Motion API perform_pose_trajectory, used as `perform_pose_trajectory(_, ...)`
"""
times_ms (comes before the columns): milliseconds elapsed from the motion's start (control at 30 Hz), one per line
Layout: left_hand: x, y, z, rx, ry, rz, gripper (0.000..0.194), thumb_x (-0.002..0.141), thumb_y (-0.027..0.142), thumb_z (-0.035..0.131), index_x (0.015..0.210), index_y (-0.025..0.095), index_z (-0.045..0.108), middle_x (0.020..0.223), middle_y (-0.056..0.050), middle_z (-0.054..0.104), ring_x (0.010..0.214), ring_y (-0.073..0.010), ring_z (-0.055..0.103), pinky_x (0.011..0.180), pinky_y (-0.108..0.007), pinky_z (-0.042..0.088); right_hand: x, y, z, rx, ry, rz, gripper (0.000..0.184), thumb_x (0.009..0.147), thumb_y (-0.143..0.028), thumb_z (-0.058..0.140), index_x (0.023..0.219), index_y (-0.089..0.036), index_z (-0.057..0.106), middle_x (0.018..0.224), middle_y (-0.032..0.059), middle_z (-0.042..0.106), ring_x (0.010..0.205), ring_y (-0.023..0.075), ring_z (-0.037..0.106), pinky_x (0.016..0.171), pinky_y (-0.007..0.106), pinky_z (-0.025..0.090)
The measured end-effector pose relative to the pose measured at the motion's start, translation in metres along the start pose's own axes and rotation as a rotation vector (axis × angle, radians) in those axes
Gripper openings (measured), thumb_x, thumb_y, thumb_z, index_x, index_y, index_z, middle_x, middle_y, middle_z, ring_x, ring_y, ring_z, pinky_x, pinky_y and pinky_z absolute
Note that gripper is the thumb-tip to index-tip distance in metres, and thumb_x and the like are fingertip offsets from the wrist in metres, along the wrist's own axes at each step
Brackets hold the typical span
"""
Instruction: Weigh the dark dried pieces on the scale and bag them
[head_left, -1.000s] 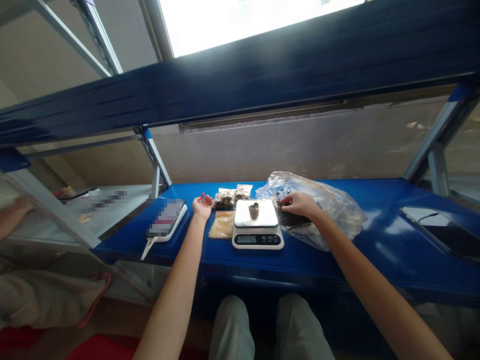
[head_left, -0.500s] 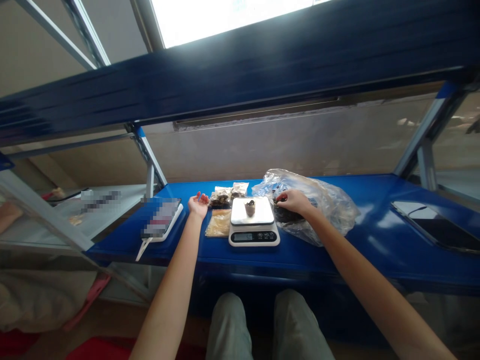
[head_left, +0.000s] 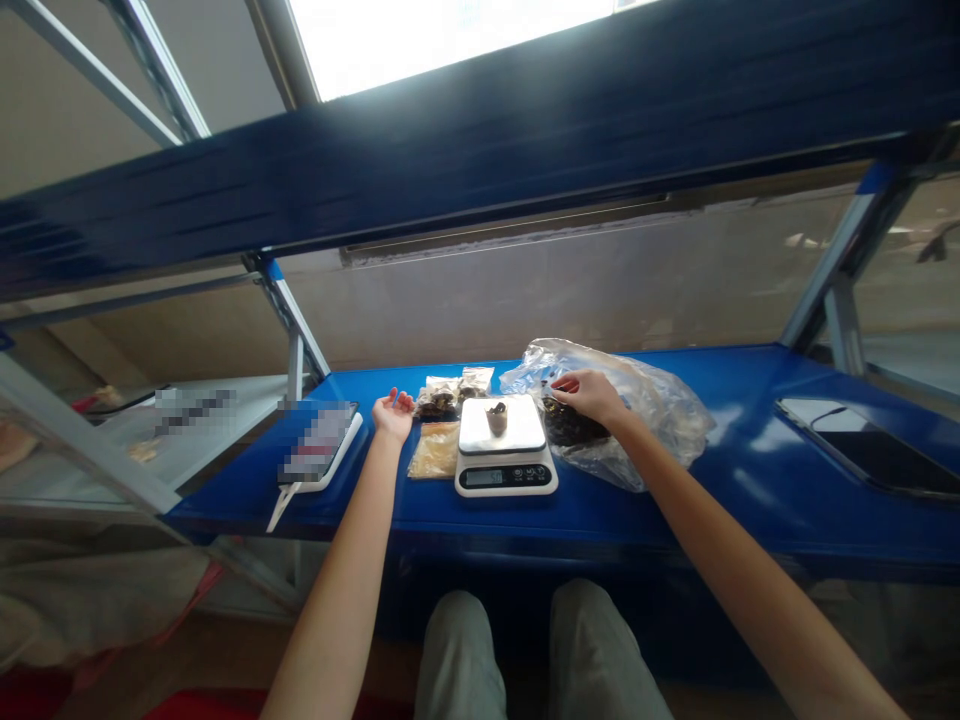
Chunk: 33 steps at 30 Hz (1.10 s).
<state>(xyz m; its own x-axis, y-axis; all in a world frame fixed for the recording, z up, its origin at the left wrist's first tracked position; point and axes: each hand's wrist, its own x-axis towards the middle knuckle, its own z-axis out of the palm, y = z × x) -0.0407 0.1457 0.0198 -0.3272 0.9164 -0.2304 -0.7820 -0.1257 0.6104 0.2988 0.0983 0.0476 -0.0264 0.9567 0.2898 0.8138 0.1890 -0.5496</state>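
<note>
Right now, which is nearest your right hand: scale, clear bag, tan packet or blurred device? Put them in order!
1. Clear bag: right under the right hand.
2. Scale: just left of the hand.
3. Tan packet: left of the scale.
4. Blurred device: farthest left.

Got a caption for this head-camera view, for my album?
Right hand at a clear plastic bag beside a digital scale; open left hand nearby.

Glare from the window (head_left: pixel 442 40) above me burns white, the plastic bag (head_left: pixel 660 420) shines, and the shelf beam (head_left: pixel 480 170) blurs toward the bowed edges.
</note>
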Motion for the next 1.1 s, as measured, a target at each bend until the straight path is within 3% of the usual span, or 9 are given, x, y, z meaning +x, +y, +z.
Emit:
perform_pose_trajectory(200,0.001,0.000,0.000,0.008,-0.011,-0.004,0.014,0.073,0.011,0.038,0.072,0.017,0.051,0.059,-0.002,0.051,0.052,-0.0118,0.052,0.053,-0.021,0.041,-0.003,-0.004,0.000,-0.121,-0.184,-0.042,0.026,0.067,-0.027,0.064,0.091,-0.021,0.073,0.091,0.0030,0.073,0.082,0.0201,0.065,0.068,0.024,0.048)
perform_pose_trajectory(333,0.001,-0.001,0.001,0.002,-0.011,-0.002,0.015,0.072,0.011,0.038,0.074,0.017,0.051,0.058,-0.002,0.051,0.052,-0.0118,0.052,0.053,-0.022,0.041,-0.003,-0.005,0.001,-0.144,-0.219,-0.036,0.031,0.066,-0.024,0.063,0.096,-0.021,0.072,0.095,0.0032,0.072,0.085,0.0204,0.064,0.070,0.024,0.047)
perform_pose_trajectory(733,0.001,-0.001,0.000,-0.007,-0.016,-0.003,0.015,0.073,0.010,0.039,0.077,0.017,0.052,0.060,-0.002,0.052,0.052,-0.0117,0.052,0.055,-0.022,0.041,-0.001,-0.003,0.006,-0.073,-0.132,-0.073,0.022,0.068,-0.016,0.060,0.085,-0.016,0.073,0.082,0.0056,0.072,0.077,0.0181,0.064,0.064,0.021,0.046)
perform_pose_trajectory(933,0.001,0.000,0.001,0.005,-0.012,-0.002,0.015,0.075,0.011,0.037,0.073,0.016,0.051,0.060,-0.002,0.053,0.052,-0.0114,0.053,0.054,-0.021,0.041,0.005,0.007,0.006,0.073,0.045,-0.068,0.025,0.071,-0.023,0.062,0.092,-0.014,0.070,0.082,0.0082,0.072,0.071,0.0173,0.065,0.065,0.024,0.049)
perform_pose_trajectory(1100,-0.001,0.000,0.002,-0.005,-0.003,-0.013,0.016,0.074,0.010,0.036,0.073,0.016,0.051,0.059,-0.002,0.052,0.051,-0.0114,0.053,0.053,-0.021,0.041,0.003,0.005,0.009,0.055,-0.062,-0.121,0.020,0.069,-0.020,0.062,0.086,-0.015,0.072,0.082,0.0073,0.072,0.073,0.0180,0.065,0.064,0.023,0.050)
